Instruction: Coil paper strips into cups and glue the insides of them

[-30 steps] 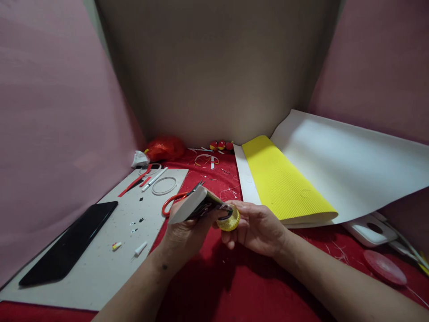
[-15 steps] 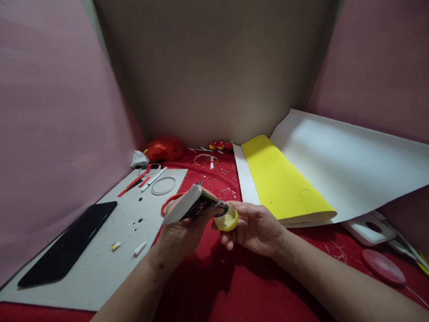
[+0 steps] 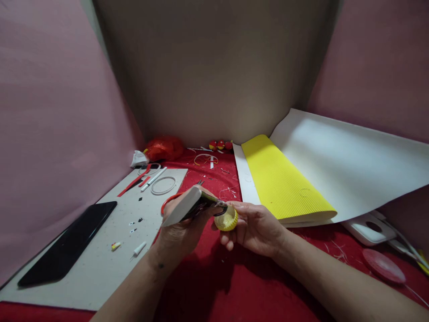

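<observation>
My left hand (image 3: 181, 237) is closed round a squeeze tube (image 3: 192, 208) with a broad white flat end and a dark printed body. The tube's narrow end meets the rim of a small yellow ribbed paper cup (image 3: 226, 220), whose pale hollow side faces me. My right hand (image 3: 254, 228) pinches the cup from the right, thumb on top and fingers below. Behind my left hand shows an orange-red loop (image 3: 167, 203), with thin dark metal tips (image 3: 200, 182) beyond. My hand hides how these two join.
On the left, a grey board (image 3: 100, 268) bears a black phone (image 3: 69, 243), a white pen (image 3: 154, 179), rings and scraps. To the right lie a yellow corrugated sheet (image 3: 281, 179) and a white sheet (image 3: 345, 165). Small red-and-yellow figures (image 3: 220, 145) sit by the back wall.
The tube has tilted slightly, with its white end showing a little more broadly. Both hands and the cup stay almost in place.
</observation>
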A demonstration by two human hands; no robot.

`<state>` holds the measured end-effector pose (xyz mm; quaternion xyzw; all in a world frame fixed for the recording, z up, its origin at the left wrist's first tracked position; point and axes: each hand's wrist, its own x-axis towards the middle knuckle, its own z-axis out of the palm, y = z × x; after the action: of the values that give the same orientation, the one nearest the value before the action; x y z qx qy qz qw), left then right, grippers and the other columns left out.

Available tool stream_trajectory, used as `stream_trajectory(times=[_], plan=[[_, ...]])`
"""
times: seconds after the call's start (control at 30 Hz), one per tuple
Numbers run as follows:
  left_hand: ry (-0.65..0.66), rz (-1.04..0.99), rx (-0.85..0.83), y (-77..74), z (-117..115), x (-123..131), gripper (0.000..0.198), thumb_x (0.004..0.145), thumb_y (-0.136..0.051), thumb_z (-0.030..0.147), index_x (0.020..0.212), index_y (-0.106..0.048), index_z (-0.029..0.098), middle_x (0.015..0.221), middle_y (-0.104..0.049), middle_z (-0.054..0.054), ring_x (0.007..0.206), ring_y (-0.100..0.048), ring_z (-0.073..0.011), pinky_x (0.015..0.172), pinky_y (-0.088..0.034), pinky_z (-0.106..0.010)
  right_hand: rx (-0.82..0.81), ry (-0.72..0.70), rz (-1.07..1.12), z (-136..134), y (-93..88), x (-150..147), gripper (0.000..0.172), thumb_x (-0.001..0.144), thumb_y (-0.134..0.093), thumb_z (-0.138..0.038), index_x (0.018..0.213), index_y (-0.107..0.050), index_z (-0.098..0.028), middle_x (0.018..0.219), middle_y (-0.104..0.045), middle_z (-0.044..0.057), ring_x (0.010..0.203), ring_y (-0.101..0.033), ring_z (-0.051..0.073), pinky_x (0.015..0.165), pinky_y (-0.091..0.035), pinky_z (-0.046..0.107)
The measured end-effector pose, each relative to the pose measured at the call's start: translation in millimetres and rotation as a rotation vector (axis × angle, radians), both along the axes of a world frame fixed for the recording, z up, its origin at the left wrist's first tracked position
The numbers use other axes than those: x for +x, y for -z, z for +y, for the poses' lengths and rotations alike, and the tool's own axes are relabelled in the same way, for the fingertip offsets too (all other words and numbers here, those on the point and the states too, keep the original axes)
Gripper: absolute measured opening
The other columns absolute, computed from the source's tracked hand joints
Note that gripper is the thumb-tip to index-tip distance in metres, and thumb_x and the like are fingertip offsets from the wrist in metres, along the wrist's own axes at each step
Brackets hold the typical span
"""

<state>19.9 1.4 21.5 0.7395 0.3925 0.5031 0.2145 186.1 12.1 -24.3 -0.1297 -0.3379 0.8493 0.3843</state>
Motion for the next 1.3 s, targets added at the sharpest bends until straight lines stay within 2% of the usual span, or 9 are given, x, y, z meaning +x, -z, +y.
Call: stream_trajectory(times=[0.2,0.37,0.53,0.8,1.0,1.3], plan=[[-0.009,-0.033,-0.045,-0.3,-0.3,-0.3,0.005,0.071,-0.066,0.018,0.070,-0.061,0.018,0.063,-0.063,0.002,0.055,-0.054,-0.0112,0.066,-0.048,-0.025,-0.009,-0.015,0.017,1.0,1.4,0.6,0.024,0.076,-0.050,-0.027,0.092,-0.055,-0.010,0.076,-0.064,0.009,0.062,-0.065,0.020,0.054,-0.049,0.030],[-0.020,-0.074,-0.059,-4.5,-0.9,0.3,0.007,0.070,-0.066,0.016,0.071,-0.060,0.019,0.063,-0.062,0.003,0.058,-0.056,-0.0115,0.058,-0.047,-0.022,-0.016,-0.012,0.017,1.2,2.5,0.2,0.024,0.078,-0.048,-0.026,0.092,-0.056,-0.009,0.077,-0.064,0.010,0.061,-0.065,0.021,0.053,-0.049,0.030],[-0.045,-0.057,-0.059,-9.2,-1.8,1.6,0.008,0.070,-0.066,0.017,0.069,-0.059,0.020,0.061,-0.062,0.003,0.057,-0.057,-0.0119,0.057,-0.047,-0.022,-0.004,-0.015,0.021,1.1,2.0,0.5,0.023,0.079,-0.047,-0.026,0.091,-0.056,-0.009,0.076,-0.064,0.010,0.062,-0.065,0.020,0.054,-0.049,0.030],[-0.094,-0.052,-0.053,-0.8,1.9,-1.4,0.006,0.072,-0.065,0.021,0.069,-0.061,0.019,0.063,-0.062,0.004,0.060,-0.057,-0.0116,0.060,-0.046,-0.023,-0.020,-0.014,0.028,1.4,1.9,0.5,0.024,0.077,-0.051,-0.027,0.090,-0.057,-0.008,0.076,-0.064,0.009,0.061,-0.066,0.021,0.053,-0.050,0.029],[-0.078,-0.068,-0.021,-4.2,0.7,1.9,0.007,0.073,-0.064,0.020,0.067,-0.062,0.020,0.060,-0.056,0.005,0.054,-0.050,-0.0090,0.054,-0.043,-0.022,-0.022,-0.011,0.034,2.5,3.4,-0.4,0.025,0.078,-0.049,-0.026,0.089,-0.059,-0.007,0.076,-0.064,0.010,0.060,-0.066,0.021,0.052,-0.050,0.029],[-0.169,-0.074,0.003,-2.8,2.9,0.0,0.007,0.069,-0.067,0.023,0.065,-0.063,0.019,0.061,-0.060,0.003,0.056,-0.053,-0.0125,0.056,-0.043,-0.025,-0.030,-0.024,0.034,2.8,4.2,1.2,0.026,0.077,-0.049,-0.026,0.089,-0.059,-0.007,0.075,-0.064,0.011,0.061,-0.066,0.023,0.053,-0.050,0.030]])
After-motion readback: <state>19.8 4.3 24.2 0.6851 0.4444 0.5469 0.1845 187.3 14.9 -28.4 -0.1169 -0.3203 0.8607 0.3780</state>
